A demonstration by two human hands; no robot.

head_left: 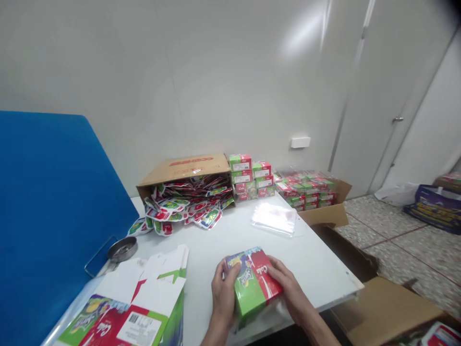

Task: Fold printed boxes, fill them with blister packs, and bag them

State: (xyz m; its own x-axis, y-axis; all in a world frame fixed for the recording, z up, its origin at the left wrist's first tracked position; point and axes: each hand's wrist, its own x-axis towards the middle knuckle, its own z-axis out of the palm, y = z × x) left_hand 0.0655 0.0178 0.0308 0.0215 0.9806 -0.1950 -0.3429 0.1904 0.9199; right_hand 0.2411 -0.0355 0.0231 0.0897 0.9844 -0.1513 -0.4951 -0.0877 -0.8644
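While the white table (201, 250) spreads before me, an open cardboard carton (187, 168) lies at 11 o'clock from my hold, unfolded box blanks (106, 329) at 9, clear plastic bags (275, 218) at 1. Near the table's closest edge is the Sprite-and-Cola box (254, 278), its long axis seemingly running 11 to 5. My left hand (223, 290) grasps its 9-o'clock side, my right hand (286, 283) its 3-o'clock side; neither is nearer.

Green-and-red box (252, 283) (Sprite, Cola lettering), held tilted, printed face up
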